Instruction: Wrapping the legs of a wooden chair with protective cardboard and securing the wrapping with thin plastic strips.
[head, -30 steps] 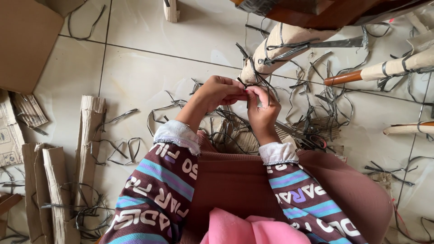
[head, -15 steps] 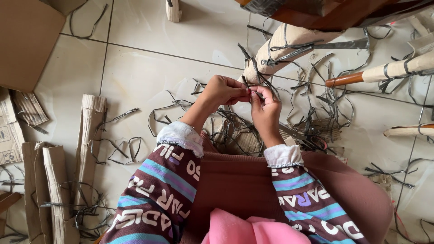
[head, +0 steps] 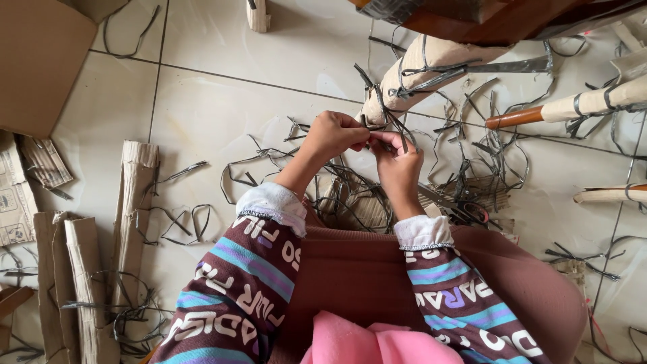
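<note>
The left hand and the right hand meet fingertip to fingertip above the tiled floor. Both are closed in a pinch on a thin dark plastic strap that runs up from between them to the end of a cardboard-wrapped furniture leg. The left hand's fingers are curled tight, knuckles up; the right hand's thumb and forefinger grip the strap, its other fingers loosely bent. The strap loops round the wrapped leg's lower end, just beyond the fingertips.

Below the hands, a tangle of cut straps lies on the floor against the person's brown-skirted lap, on top of a piece of corrugated cardboard. To the right of the right hand, scissors with a red-lined handle lie among more strap pieces. Further right, a second wrapped leg with a bare brown wooden tip, and a third, lie well apart from the hands. Toward the floor's left edge lie folded cardboard sleeves and loose strap loops; a flat cardboard sheet fills the top left corner.
</note>
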